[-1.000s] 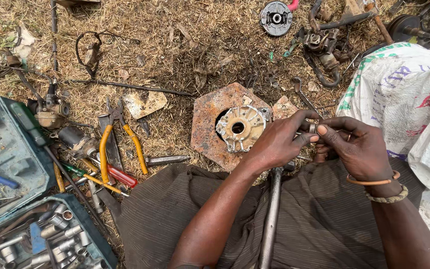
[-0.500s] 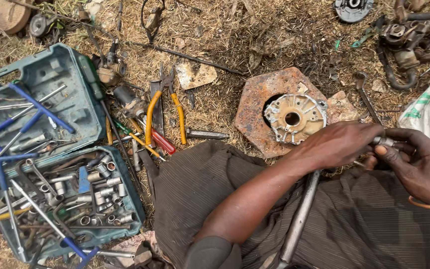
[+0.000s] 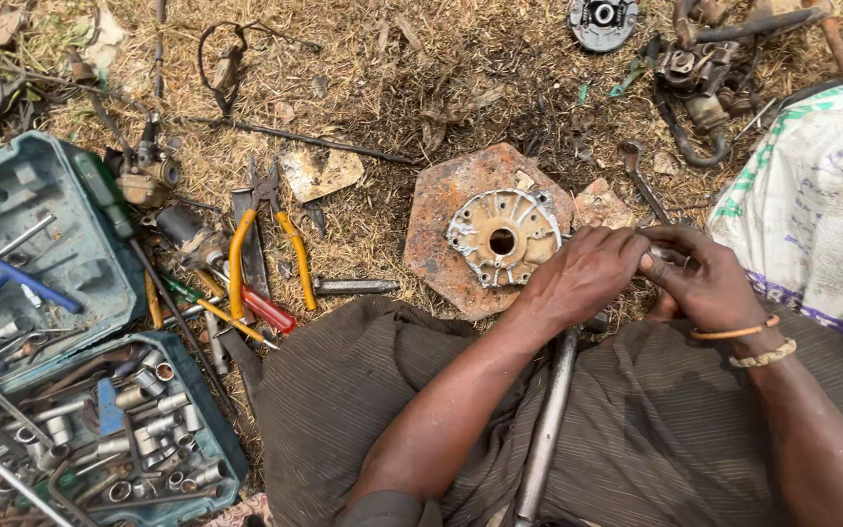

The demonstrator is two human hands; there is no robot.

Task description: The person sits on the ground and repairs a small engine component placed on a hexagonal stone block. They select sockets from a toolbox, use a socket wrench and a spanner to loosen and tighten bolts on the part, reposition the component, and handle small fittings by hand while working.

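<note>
Both hands meet right of centre frame. Left hand [image 3: 585, 276] is curled shut over a small metal part [image 3: 672, 257], fingers wrapped on top. Right hand [image 3: 702, 286] is clamped on the same part from the other side; only a sliver of grey metal shows between them, kind unclear. A metal rod [image 3: 545, 429] runs from under the hands down across the lap to the bottom edge. Just left of the left hand: a round cast hub plate [image 3: 501, 237] sitting on a rusty flat plate [image 3: 441, 210], on dry grass. Yellow-handled pliers [image 3: 267, 244] lie left of centre. An open teal socket case [image 3: 46, 244] fills the lower left, loose sockets and wrenches inside. A white printed sack [image 3: 812, 215] is at the right edge.
</note>
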